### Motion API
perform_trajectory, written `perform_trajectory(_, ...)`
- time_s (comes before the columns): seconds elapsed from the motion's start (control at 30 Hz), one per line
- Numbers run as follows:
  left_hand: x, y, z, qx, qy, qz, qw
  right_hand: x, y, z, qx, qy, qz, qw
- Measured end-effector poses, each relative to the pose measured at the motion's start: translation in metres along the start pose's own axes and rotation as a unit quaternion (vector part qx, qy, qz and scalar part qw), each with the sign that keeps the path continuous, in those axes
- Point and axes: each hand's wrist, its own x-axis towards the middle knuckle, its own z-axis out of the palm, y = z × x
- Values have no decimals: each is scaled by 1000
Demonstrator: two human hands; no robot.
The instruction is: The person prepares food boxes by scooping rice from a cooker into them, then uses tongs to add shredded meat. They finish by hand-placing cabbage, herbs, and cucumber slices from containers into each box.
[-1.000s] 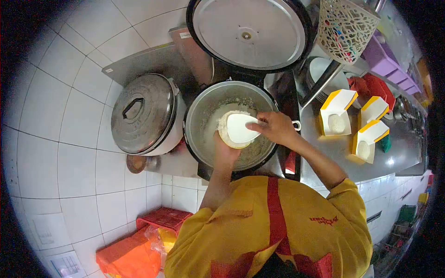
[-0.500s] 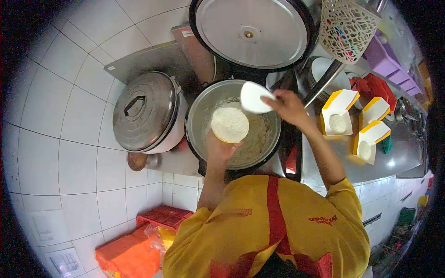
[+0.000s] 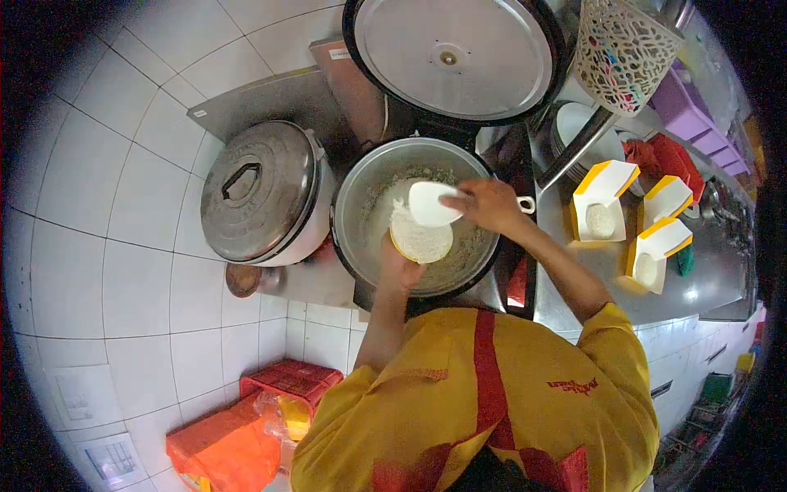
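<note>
White square wall tiles [image 3: 106, 205] with dark grout fill the left side of a working kitchen. A brushed stainless-steel counter [image 3: 705, 283] runs along the right, catching a bright glare from overhead light. A white perforated plastic basket [image 3: 623, 49] hangs above it beside purple plastic bins [image 3: 697, 115]. Below, red plastic crates [image 3: 287, 381] sit against the tiles.

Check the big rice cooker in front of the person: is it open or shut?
Open. The rice cooker has its lid swung up behind it, and rice shows inside the pot.
</note>
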Motion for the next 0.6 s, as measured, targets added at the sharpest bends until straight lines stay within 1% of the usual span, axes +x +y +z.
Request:
perform_trajectory(0.03, 6, -7, -18, -59, -119, -38, 990, 3, 5, -3, -13, 25, 29, 999)
perform_trajectory(0.07, 4, -6, -18, -118, -236, -77, 961, 6, 5, -11, -26, 50, 59, 997)
perform_trajectory(0.1, 3, -6, -17, -117, -238, -77, 961, 9, 11, -16, -26, 52, 59, 997)
perform_trajectory(0.13, 1, -6, -16, 130, -190, 56, 972, 13, 18, -22, -24, 107, 79, 991)
perform_trajectory(0.17, -4, -4, -7, 366, -124, 185, 904, 15, 21, -27, -23, 161, 97, 982)
perform_trajectory(0.2, -8, 1, 0, 364, -123, 185, 905, 13, 17, -40, 23, 120, 94, 988)
perform_trajectory(0.23, -13, 9, 7, 124, -148, 60, 979, 9, 12, -45, 23, 118, 94, 988)
perform_trajectory(0.27, -14, 15, 13, -124, -165, -70, 976, 6, 4, -47, 69, 41, 55, 995)
perform_trajectory(0.3, -17, 14, 18, -124, -165, -71, 976, 0, -4, -47, 115, -38, 17, 993)
perform_trajectory(0.33, -20, 14, 21, 39, -137, 20, 990, -7, -13, -44, 118, -38, -31, 992)
perform_trajectory(0.37, -20, 11, 25, 198, -108, 114, 968, -13, -22, -43, 117, -38, -81, 989)
perform_trajectory(0.4, -21, 9, 28, 198, -107, 111, 968, -18, -35, -44, 77, -50, -76, 993)
perform_trajectory(0.43, -18, 8, 31, 133, -74, 77, 985, -20, -43, -46, 36, -61, -73, 995)
perform_trajectory(0.47, -18, 8, 32, 69, -40, 42, 996, -18, -41, -38, 60, -75, -43, 994)
perform_trajectory(0.5, -21, 9, 30, 71, -38, 42, 996, -19, -39, -35, 63, -75, -44, 994)
perform_trajectory(0.53, -24, 10, 27, 254, -87, 190, 944, -18, -39, -34, 46, -81, -32, 995)
perform_trajectory(0.57, -25, 10, 26, 422, -132, 327, 835, -18, -38, -35, 30, -87, -19, 996)
perform_trajectory(0.6, -18, 7, 18, 423, -135, 327, 834, -16, -33, -32, 30, -84, -18, 996)
